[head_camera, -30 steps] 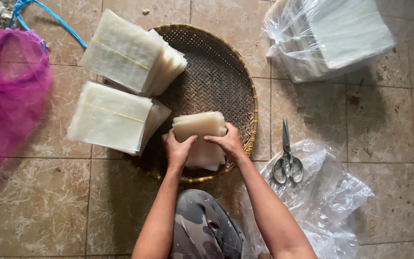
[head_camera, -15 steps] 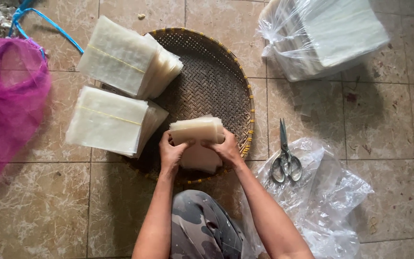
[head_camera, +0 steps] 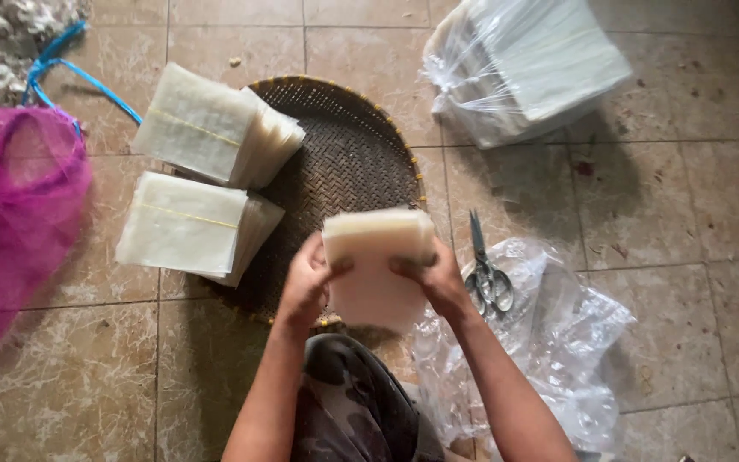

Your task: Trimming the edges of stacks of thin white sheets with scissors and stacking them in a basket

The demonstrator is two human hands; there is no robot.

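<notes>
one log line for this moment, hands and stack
left hand + right hand: gripping stack of thin pale square sheets | over round woven basket tray | metal scissors on floor beside

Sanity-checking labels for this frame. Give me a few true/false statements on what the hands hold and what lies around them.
1. Both hands grip one stack of pale sheets. True: left hand and right hand hold its sides.
2. The scissors lie on the woven tray. False: they lie on the floor to its right, by the clear plastic bag.
3. Two banded stacks rest on the tray's left edge. True.
4. The pink bag is at the right. False: it is at far left.
</notes>
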